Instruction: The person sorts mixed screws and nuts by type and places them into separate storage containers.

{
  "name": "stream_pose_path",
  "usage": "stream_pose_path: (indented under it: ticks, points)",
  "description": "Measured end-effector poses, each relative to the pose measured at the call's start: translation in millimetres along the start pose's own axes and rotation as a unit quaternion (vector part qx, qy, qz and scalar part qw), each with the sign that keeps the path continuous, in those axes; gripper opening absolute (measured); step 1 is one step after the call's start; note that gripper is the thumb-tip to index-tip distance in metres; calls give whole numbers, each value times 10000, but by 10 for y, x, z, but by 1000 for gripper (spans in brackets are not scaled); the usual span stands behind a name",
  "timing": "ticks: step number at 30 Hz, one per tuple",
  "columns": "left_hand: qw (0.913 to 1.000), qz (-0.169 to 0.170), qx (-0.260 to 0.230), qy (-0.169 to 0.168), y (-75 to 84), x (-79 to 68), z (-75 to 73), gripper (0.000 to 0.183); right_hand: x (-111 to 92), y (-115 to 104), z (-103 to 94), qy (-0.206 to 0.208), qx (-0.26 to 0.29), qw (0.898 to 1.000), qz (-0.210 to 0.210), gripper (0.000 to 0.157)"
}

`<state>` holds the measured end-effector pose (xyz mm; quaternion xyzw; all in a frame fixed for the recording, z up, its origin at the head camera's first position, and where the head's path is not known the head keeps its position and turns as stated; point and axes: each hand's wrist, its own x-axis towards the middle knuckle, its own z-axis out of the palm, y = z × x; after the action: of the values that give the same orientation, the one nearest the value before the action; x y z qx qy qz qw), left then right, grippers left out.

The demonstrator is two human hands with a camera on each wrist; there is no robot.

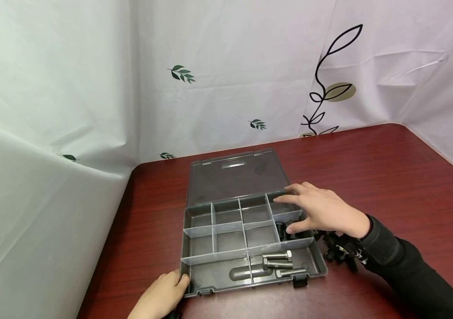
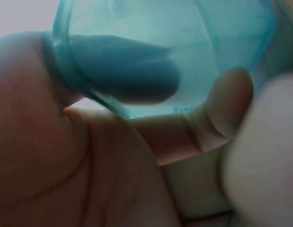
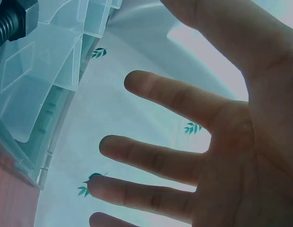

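Note:
A grey plastic compartment box (image 1: 210, 272) lies with its lid folded back. My left hand (image 1: 162, 293) grips its near left corner, and in the left wrist view the thumb (image 2: 125, 71) lies against the bluish see-through wall (image 2: 193, 38). Over the right-hand compartments hovers my right hand (image 1: 322, 210), fingers (image 3: 155, 94) spread and holding nothing. Below its thumb, black bolts (image 1: 280, 230) lie in a right compartment, partly hidden by the hand. The right wrist view shows a black bolt (image 3: 28, 19) close up. Several silver hex bolts (image 1: 280, 263) lie in the long front compartment.
The box's dark see-through lid (image 1: 236, 177) lies flat behind it. On the red-brown table (image 1: 386, 177), more black pieces (image 1: 332, 252) lie right of the box, partly under the right forearm. White cloth (image 1: 226, 102) with leaf prints hangs behind and along the left.

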<state>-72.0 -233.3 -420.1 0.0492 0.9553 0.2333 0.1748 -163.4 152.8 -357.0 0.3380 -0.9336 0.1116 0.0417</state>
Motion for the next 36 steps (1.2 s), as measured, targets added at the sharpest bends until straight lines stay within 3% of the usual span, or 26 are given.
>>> stream_pose_path:
  ticks: [12, 25, 30, 36]
  points:
    - [10000, -4, 22, 24, 4, 0, 2, 32, -68, 79, -35, 134, -56, 9996, 242, 56]
    - [10000, 34, -28, 24, -4, -2, 5, 32, -206, 228, -39, -60, 140, 9978, 643, 53]
    - [10000, 25, -65, -5, -10, 1, 2, 32, -250, 315, -1, -287, 213, 9946, 975, 55]
    - [10000, 27, -28, -9, -17, 2, -2, 32, -289, 398, 84, -1030, 266, 9882, 1106, 56]
